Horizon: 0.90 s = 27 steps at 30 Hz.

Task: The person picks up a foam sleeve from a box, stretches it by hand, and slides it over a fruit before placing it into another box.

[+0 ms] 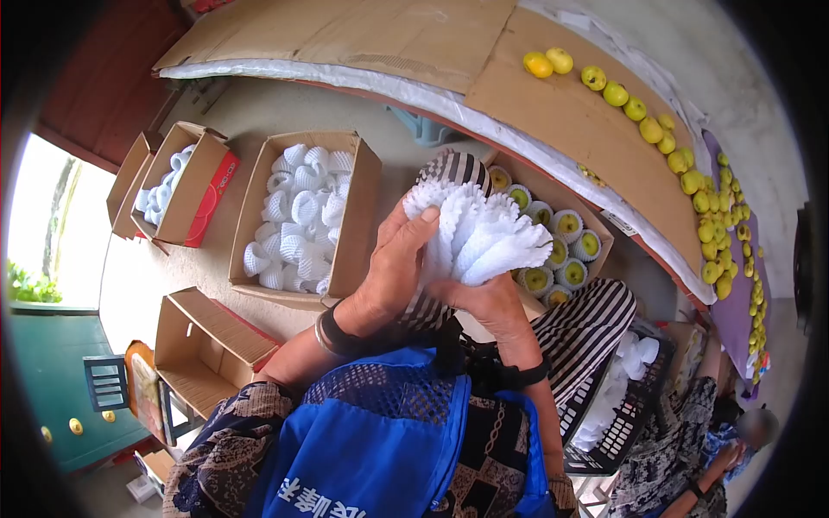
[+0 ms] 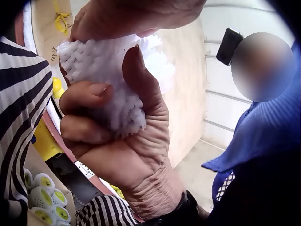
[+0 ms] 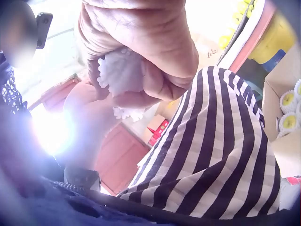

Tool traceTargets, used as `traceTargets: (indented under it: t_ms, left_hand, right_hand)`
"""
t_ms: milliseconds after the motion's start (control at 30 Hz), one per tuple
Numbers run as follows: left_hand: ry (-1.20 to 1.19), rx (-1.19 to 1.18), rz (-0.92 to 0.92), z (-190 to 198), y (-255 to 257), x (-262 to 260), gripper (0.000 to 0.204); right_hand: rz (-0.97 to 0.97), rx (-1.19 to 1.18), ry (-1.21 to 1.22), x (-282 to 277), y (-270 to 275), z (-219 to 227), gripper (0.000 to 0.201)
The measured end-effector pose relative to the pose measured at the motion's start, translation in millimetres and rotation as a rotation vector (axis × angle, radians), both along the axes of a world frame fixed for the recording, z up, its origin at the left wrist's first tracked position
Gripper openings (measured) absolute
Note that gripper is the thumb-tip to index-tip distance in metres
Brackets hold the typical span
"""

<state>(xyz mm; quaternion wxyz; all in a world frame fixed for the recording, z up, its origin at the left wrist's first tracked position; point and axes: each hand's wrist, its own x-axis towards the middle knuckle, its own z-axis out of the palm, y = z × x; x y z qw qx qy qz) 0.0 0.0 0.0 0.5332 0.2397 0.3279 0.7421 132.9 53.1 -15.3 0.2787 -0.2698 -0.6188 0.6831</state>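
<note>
In the head view both hands meet at a thick bundle of white foam net sleeves (image 1: pixel 488 237), their frilled ends fanned out to the right. The left hand (image 1: pixel 393 263) grips the bundle from its left side, thumb laid over the foam. Seen in the left wrist view, the left fingers (image 2: pixel 84 129) curl round the sleeves (image 2: pixel 101 63). From below, the right hand (image 1: pixel 492 306) holds the bundle's near end, its fingers partly hidden by the foam. Knees in striped trousers (image 1: pixel 596 332) lie under and beside the hands.
A carton (image 1: pixel 354 250) of foam sleeves stands left, another carton (image 1: pixel 194 203) beyond it. An opened carton (image 1: pixel 199 380) lies nearer. Sleeved fruit (image 1: pixel 566 224) fills a box right of the hands. Yellow-green fruit (image 1: pixel 691 181) lines the cardboard-covered table (image 1: pixel 414 43). A black crate (image 1: pixel 622 423) holds white foam.
</note>
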Motion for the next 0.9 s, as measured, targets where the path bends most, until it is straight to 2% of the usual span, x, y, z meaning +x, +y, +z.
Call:
traceTargets:
  t_ms: [167,300,367,467,567,600,700,767,833,900]
  left_hand:
    - [0.017,-0.038,-0.034,4.4,-3.1,4.3,0.044]
    - [0.153,-0.054,-0.061,3.0,-2.6,-1.4,0.046]
    - [0.305,-0.063,-0.094,-0.2,-5.0,-3.4,0.056]
    - [0.306,0.082,-0.242,2.6,-6.5,-12.2,0.087]
    - [0.411,0.094,-0.264,11.2,-5.1,-10.3,0.118]
    - [0.439,0.062,-0.188,9.3,-4.7,-8.9,0.127]
    - [0.776,0.068,-0.106,1.3,-10.6,-10.1,0.127]
    - [0.699,0.002,-0.031,2.1,-15.7,3.0,0.12]
    - [0.618,-0.063,0.033,-3.4,-17.6,12.7,0.115]
    - [0.531,-0.126,0.085,-13.7,-16.4,16.6,0.111]
  right_hand:
    - [0.059,0.117,-0.106,0.1,5.7,-3.3,0.075]
    - [-0.01,0.238,-0.133,-7.9,-1.7,-10.3,0.066]
    - [0.005,0.309,-0.188,-12.8,-1.9,-7.5,0.061]
    - [-0.043,0.353,-0.16,-12.3,2.0,-14.6,0.056]
    - [-0.124,0.37,-0.155,-10.0,-0.8,-16.6,0.05]
    - [-0.155,0.468,-0.169,-11.3,-0.3,-14.9,0.048]
    - [-0.233,0.768,-0.244,-14.5,2.3,-10.1,0.043]
    - [-0.257,0.969,-0.337,-14.6,1.9,-10.5,0.042]
    - [-0.434,0.793,-0.253,-19.1,-9.2,-22.3,0.04]
    - [-0.47,0.857,-0.328,-15.8,-18.6,-16.4,0.041]
